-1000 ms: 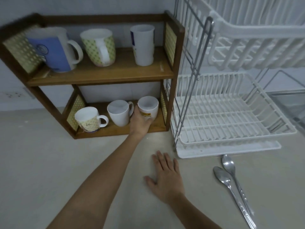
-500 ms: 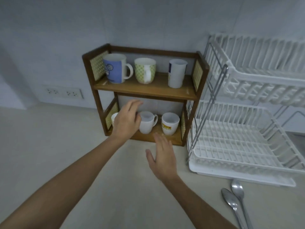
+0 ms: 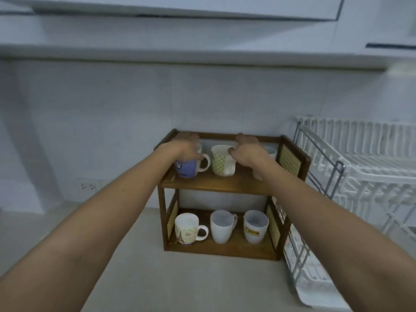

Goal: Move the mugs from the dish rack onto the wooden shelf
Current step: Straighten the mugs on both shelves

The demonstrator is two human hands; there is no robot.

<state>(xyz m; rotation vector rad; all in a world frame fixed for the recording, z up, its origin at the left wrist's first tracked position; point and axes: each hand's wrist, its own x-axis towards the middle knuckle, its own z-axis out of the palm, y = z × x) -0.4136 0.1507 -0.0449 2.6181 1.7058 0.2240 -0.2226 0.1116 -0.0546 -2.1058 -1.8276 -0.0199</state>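
The wooden shelf [image 3: 216, 186] stands on the counter against the wall. Its top tier holds a blue mug [image 3: 188, 171], a green patterned mug [image 3: 221, 164] and a tall white mug [image 3: 271, 153]. My left hand [image 3: 183, 146] cups the blue mug's top, thumb by its handle. My right hand [image 3: 246, 150] lies curled between the green mug and the tall white mug, hiding most of the latter. The bottom tier holds a picture mug [image 3: 186, 229], a plain white mug [image 3: 221, 227] and a yellow-label mug [image 3: 255, 227]. No mug shows in the white dish rack [image 3: 360, 170].
The dish rack stands right beside the shelf, its wire frame [image 3: 335, 179] close to the shelf's right side. A wall socket [image 3: 89, 186] is at the left. Wall cabinets [image 3: 202, 10] hang overhead. Pale countertop [image 3: 180, 284] lies in front.
Both hands rose from in front of the bottom tier to the top tier. The view has pulled back and tilted up, so the spoons on the counter are out of sight.
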